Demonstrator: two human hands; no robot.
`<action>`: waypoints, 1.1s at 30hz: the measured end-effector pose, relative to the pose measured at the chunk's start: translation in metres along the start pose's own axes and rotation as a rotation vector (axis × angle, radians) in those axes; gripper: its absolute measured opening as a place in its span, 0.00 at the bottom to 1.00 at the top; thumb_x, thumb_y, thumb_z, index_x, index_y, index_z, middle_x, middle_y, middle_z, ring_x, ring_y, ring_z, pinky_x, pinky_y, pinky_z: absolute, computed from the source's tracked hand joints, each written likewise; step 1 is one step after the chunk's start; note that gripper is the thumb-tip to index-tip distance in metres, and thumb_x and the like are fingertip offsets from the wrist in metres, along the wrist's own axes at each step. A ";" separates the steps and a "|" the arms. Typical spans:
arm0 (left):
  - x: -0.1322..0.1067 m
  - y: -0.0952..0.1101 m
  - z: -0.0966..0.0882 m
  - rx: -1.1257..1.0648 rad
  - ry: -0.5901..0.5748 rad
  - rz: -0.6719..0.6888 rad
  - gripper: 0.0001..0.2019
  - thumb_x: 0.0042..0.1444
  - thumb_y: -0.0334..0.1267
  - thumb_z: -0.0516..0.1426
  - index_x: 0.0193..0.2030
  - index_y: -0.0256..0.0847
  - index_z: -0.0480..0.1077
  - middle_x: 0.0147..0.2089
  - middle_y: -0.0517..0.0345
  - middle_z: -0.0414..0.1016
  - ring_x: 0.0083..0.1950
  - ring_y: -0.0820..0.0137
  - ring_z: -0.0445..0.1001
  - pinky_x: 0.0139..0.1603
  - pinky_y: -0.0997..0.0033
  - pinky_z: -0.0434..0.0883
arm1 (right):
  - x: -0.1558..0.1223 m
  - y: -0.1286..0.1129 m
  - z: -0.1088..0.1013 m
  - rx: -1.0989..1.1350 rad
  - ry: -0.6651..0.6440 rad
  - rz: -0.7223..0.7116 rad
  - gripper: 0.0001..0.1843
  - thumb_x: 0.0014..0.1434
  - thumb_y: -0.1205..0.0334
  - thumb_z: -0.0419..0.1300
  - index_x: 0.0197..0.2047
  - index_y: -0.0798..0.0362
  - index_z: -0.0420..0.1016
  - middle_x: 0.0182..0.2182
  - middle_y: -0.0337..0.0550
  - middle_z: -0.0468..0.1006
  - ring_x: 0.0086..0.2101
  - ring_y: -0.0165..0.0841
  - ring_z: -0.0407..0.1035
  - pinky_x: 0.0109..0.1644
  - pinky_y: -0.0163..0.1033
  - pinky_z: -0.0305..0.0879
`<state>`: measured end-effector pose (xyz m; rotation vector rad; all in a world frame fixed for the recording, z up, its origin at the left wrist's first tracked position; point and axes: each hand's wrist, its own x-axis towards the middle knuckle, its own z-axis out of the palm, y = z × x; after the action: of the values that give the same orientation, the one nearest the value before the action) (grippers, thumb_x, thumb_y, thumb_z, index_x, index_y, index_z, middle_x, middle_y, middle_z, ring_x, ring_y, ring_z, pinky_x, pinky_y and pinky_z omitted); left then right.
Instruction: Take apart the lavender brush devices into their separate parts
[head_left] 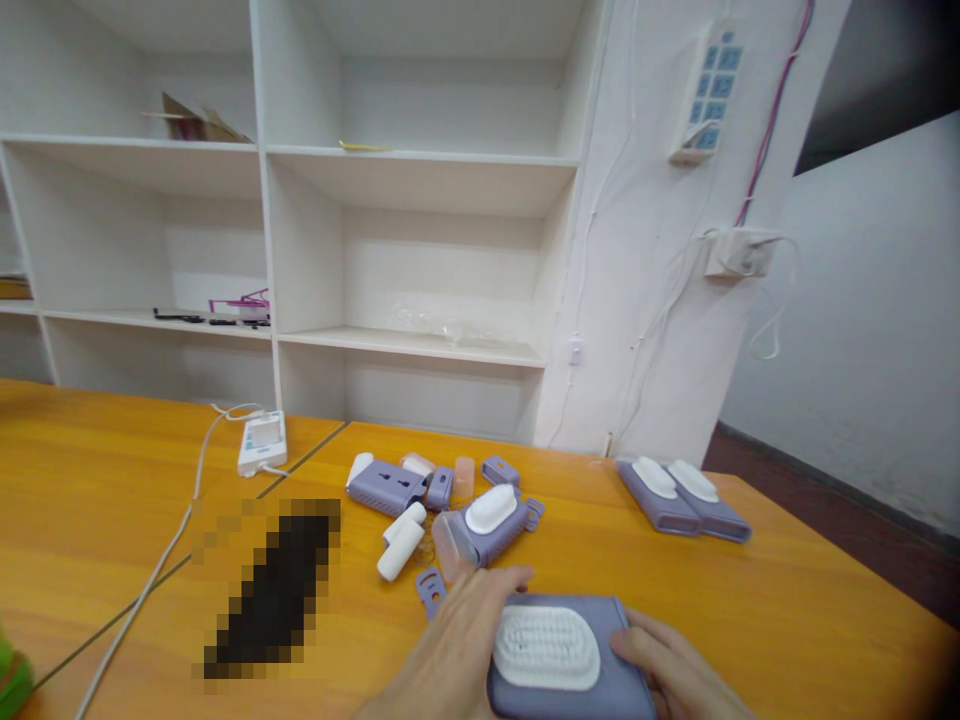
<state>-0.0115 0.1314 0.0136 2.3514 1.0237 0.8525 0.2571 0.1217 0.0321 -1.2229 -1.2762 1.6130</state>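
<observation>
Close in front of me is a flat purple plastic case (619, 665) with a white ribbed oval panel (546, 648) on its upper face. My right hand (679, 665) grips its right side, thumb on top and the other fingers partly hidden beneath. Along the left side, my left hand (461, 640) holds the case, fingers reaching past its far left corner. Just beyond lies a second purple case (504, 535) with a smooth white oval. A small slotted purple bracket (430, 592) lies near my left fingers, beside a translucent pinkish cup (453, 545).
White cylindrical pieces (401, 550), a purple body with keyhole slots (386, 487) and small purple parts (500, 470) lie farther back. Two similar cases (679, 495) sit at the right. A power strip (262, 443) with a cable (180, 530) is at left. White shelves (420, 345) stand behind.
</observation>
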 end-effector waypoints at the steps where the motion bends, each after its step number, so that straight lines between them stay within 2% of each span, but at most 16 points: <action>1: 0.000 -0.001 -0.002 -0.013 0.005 0.013 0.54 0.43 0.45 0.75 0.73 0.46 0.52 0.72 0.38 0.64 0.71 0.44 0.66 0.71 0.44 0.64 | 0.003 0.002 -0.002 0.024 0.012 0.008 0.29 0.49 0.39 0.70 0.44 0.55 0.80 0.25 0.40 0.82 0.23 0.32 0.75 0.29 0.33 0.70; 4: -0.003 -0.001 -0.011 -0.055 -0.004 0.010 0.59 0.43 0.48 0.75 0.76 0.47 0.46 0.77 0.37 0.53 0.76 0.44 0.58 0.74 0.43 0.61 | 0.009 0.009 -0.011 0.065 0.044 0.041 0.28 0.51 0.40 0.70 0.44 0.55 0.78 0.25 0.41 0.82 0.23 0.31 0.76 0.21 0.29 0.64; 6: -0.006 0.001 -0.019 -0.088 -0.029 -0.028 0.60 0.43 0.48 0.76 0.77 0.46 0.47 0.78 0.37 0.52 0.76 0.44 0.57 0.74 0.44 0.59 | 0.008 0.012 -0.019 0.051 0.037 0.051 0.28 0.53 0.39 0.69 0.44 0.56 0.78 0.27 0.42 0.83 0.24 0.31 0.77 0.19 0.28 0.64; 9: -0.008 0.005 -0.024 -0.120 -0.036 -0.082 0.58 0.41 0.48 0.77 0.75 0.45 0.52 0.77 0.37 0.55 0.75 0.44 0.59 0.74 0.44 0.60 | 0.002 0.014 -0.028 -0.051 0.044 0.062 0.30 0.56 0.36 0.67 0.45 0.57 0.77 0.25 0.41 0.80 0.20 0.29 0.75 0.19 0.28 0.66; 13: -0.007 0.007 -0.024 -0.147 -0.016 -0.097 0.56 0.40 0.45 0.78 0.73 0.45 0.55 0.75 0.40 0.58 0.74 0.45 0.60 0.74 0.46 0.60 | 0.002 0.021 -0.036 -0.182 0.113 0.087 0.33 0.57 0.32 0.62 0.43 0.57 0.76 0.22 0.38 0.76 0.17 0.28 0.73 0.16 0.27 0.63; 17: -0.005 0.012 -0.027 -0.193 -0.021 -0.110 0.55 0.39 0.42 0.78 0.72 0.45 0.56 0.74 0.41 0.58 0.73 0.47 0.61 0.73 0.50 0.60 | 0.015 0.029 -0.037 -0.217 0.155 0.121 0.33 0.49 0.29 0.63 0.37 0.54 0.73 0.16 0.34 0.72 0.13 0.26 0.69 0.13 0.25 0.58; 21: -0.002 0.027 -0.033 -0.189 0.018 -0.241 0.55 0.35 0.50 0.79 0.68 0.43 0.58 0.69 0.42 0.64 0.66 0.47 0.68 0.66 0.53 0.66 | 0.024 0.028 -0.036 -0.201 0.183 0.163 0.34 0.42 0.29 0.62 0.35 0.52 0.70 0.13 0.31 0.68 0.09 0.25 0.63 0.09 0.25 0.53; 25: 0.002 0.040 -0.030 -0.126 0.062 -0.430 0.40 0.47 0.52 0.72 0.62 0.42 0.61 0.52 0.50 0.74 0.51 0.53 0.74 0.53 0.56 0.70 | 0.022 0.021 -0.037 -0.186 0.191 0.184 0.31 0.43 0.31 0.63 0.36 0.51 0.69 0.11 0.30 0.68 0.08 0.25 0.61 0.09 0.26 0.54; 27: 0.003 0.043 -0.025 -0.119 0.052 -0.452 0.34 0.50 0.50 0.70 0.59 0.42 0.63 0.49 0.51 0.75 0.48 0.55 0.74 0.50 0.58 0.70 | 0.020 0.021 -0.039 -0.175 0.188 0.192 0.31 0.46 0.33 0.63 0.39 0.52 0.70 0.12 0.32 0.70 0.09 0.27 0.65 0.09 0.27 0.56; 30: 0.004 0.044 -0.018 -0.155 0.025 -0.411 0.33 0.45 0.44 0.73 0.55 0.42 0.65 0.55 0.48 0.75 0.54 0.52 0.73 0.55 0.58 0.68 | 0.020 0.026 -0.043 -0.156 0.188 0.189 0.33 0.50 0.35 0.64 0.46 0.55 0.71 0.15 0.35 0.75 0.12 0.30 0.70 0.10 0.27 0.58; 33: 0.005 0.039 -0.013 -0.193 0.000 -0.382 0.36 0.41 0.38 0.74 0.57 0.42 0.66 0.59 0.46 0.74 0.59 0.51 0.72 0.59 0.56 0.67 | 0.022 0.032 -0.046 -0.129 0.191 0.180 0.35 0.53 0.35 0.63 0.51 0.57 0.71 0.17 0.37 0.77 0.14 0.32 0.74 0.12 0.27 0.61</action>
<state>0.0016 0.1121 0.0482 1.9115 1.2748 0.7631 0.2954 0.1471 -0.0061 -1.5707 -1.1917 1.5135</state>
